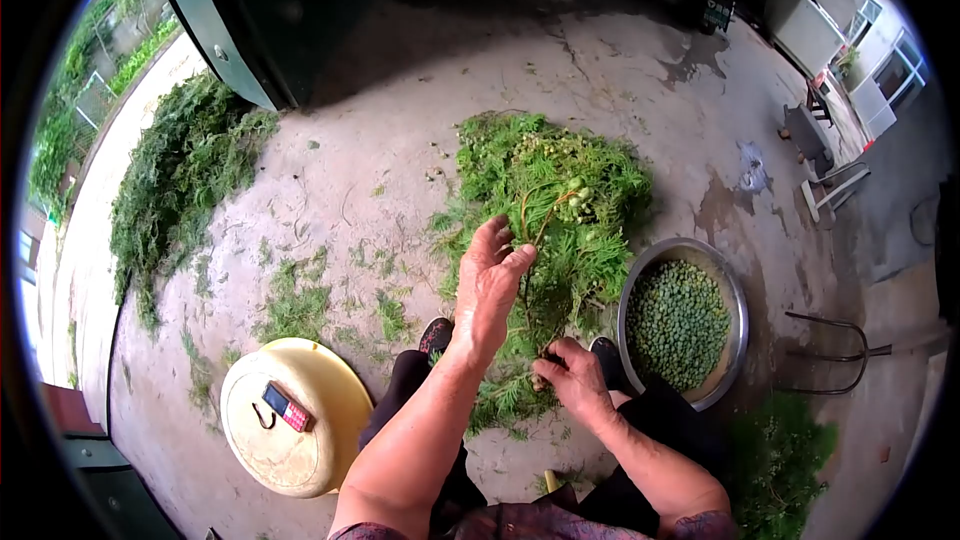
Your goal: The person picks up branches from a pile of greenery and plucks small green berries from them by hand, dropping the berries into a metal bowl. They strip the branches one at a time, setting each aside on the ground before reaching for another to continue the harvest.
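Note:
My left hand (488, 280) is raised over the greenery, its fingers and thumb apart, beside a thin brown-stemmed sprig (540, 230). The sprig has feathery green leaves and pale green seed cones near its tip. Lower down, my right hand (580, 380) is closed, its fingertips pinching the sprig's stem end. Beneath and beyond both hands lies a heap of cut evergreen branches (560, 155), some bearing cones. To the right of the heap stands a metal basin (742, 320) holding many small green cones (675, 325).
An upturned yellowish tub (245, 410) stands at left, with a red mobile phone (288, 406) on top. Dark green branches (185, 180) are piled at far left, and more greenery (775, 455) lies at lower right. A metal-framed item (850, 355) sits right of the basin. Loose sprigs litter the concrete.

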The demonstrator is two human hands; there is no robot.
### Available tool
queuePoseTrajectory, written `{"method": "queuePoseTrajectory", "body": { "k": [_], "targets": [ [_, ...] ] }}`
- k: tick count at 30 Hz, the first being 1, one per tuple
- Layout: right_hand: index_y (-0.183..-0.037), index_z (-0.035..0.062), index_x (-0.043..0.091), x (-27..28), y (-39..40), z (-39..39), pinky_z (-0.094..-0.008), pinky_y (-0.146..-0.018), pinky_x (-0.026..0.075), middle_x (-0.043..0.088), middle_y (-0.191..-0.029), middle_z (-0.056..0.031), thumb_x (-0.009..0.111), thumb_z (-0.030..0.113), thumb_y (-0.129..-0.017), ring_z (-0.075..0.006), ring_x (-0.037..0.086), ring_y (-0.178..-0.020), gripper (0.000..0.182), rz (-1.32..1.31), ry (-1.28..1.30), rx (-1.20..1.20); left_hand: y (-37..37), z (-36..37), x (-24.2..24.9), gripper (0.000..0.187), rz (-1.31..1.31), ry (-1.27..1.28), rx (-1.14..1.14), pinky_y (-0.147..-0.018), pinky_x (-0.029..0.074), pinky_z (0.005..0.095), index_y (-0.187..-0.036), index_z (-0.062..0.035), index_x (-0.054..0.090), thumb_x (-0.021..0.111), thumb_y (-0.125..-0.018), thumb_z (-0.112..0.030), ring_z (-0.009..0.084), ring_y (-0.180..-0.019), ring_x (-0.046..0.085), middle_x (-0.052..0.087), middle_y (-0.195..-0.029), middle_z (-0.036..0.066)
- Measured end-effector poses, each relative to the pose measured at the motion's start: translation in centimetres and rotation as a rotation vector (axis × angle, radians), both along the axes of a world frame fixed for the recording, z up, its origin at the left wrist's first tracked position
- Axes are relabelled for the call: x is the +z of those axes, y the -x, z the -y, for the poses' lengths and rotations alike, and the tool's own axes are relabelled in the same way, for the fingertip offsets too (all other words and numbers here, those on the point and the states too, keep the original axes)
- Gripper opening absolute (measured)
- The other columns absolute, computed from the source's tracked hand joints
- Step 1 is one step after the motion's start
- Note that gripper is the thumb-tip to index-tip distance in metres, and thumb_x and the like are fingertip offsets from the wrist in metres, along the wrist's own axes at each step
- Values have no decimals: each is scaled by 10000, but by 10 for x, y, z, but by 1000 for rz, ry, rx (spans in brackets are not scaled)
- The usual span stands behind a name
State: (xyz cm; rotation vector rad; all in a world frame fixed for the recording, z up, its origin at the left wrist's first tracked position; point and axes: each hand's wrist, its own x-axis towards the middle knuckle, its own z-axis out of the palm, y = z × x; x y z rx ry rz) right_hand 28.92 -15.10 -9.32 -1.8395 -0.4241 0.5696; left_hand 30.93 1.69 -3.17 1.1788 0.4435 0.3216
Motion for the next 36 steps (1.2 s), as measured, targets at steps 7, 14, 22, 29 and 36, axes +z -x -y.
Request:
{"method": "queuePoseTrajectory", "body": {
  "k": [7,14,22,29,36],
  "targets": [
    [-830,-8,566,17,-1,12,-362,-636,447,563,-766,-136,699,118,-717,-300,574,-709,216,117,129,369,-7,-12,7,439,-26,-119,77,-763,424,255,-1169,-3,470,662,-787,-104,120,-860,520,574,-993,81],
    [-845,-6,569,29,-24,28,-383,-687,453,560,-833,-149,672,120,-719,-332,571,-811,206,212,325,487,-10,-18,10,302,-186,-241,-45,-507,417,214,-1038,-2,582,671,-788,-147,76,-567,510,598,-755,14],
    [-913,14,602,63,-63,27,-263,-611,477,601,-820,-101,625,11,-782,-205,606,-708,134,486,-96,-189,-8,6,16,143,-180,-215,-125,-445,387,206,-849,2,650,651,-798,-131,67,-490,492,580,-648,-4],
    [-1070,63,577,73,-65,-6,-266,-574,450,532,-808,-58,704,117,-744,-159,529,-645,354,534,-149,-217,-4,28,22,158,-144,-311,-270,-509,410,212,-837,23,622,611,-832,-135,53,-556,488,564,-641,-1],
    [-953,16,625,68,-69,-10,-272,-570,442,554,-745,-59,694,120,-765,-166,536,-631,226,553,-186,-264,-2,36,17,143,-72,-538,-263,-498,365,254,-770,22,584,600,-824,-110,67,-556,404,484,-567,21]
  ]
}}
